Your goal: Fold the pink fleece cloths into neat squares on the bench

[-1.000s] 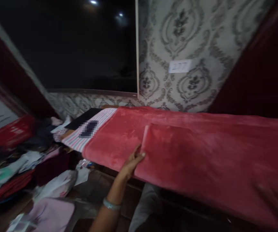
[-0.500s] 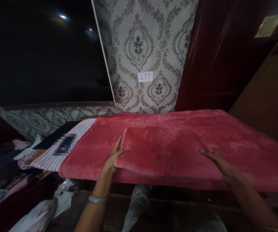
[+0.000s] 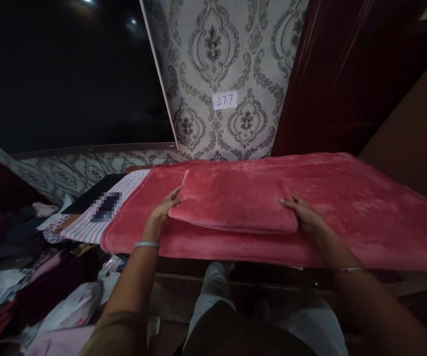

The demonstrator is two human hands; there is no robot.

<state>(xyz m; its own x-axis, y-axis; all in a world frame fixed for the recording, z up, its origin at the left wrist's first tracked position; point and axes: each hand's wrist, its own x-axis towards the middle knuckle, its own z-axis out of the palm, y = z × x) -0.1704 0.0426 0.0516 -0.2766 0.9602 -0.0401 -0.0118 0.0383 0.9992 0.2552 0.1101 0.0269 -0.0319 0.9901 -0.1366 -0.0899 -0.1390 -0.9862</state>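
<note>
Patterned wallpaper (image 3: 213,64), hands (image 3: 160,210) (image 3: 308,215) against folded red cloth (image 3: 235,202).

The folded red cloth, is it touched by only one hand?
No, the left hand and the right hand touch opposite sides of the folded red cloth.

A single view looks from the person's head, above and behind the left hand (image 3: 162,207) and right hand (image 3: 305,213). It faces forward and downward, near enough that both forearms (image 3: 134,282) show, with the wall (image 3: 213,64) beyond the hands and the legs (image 3: 213,289) below.
</note>
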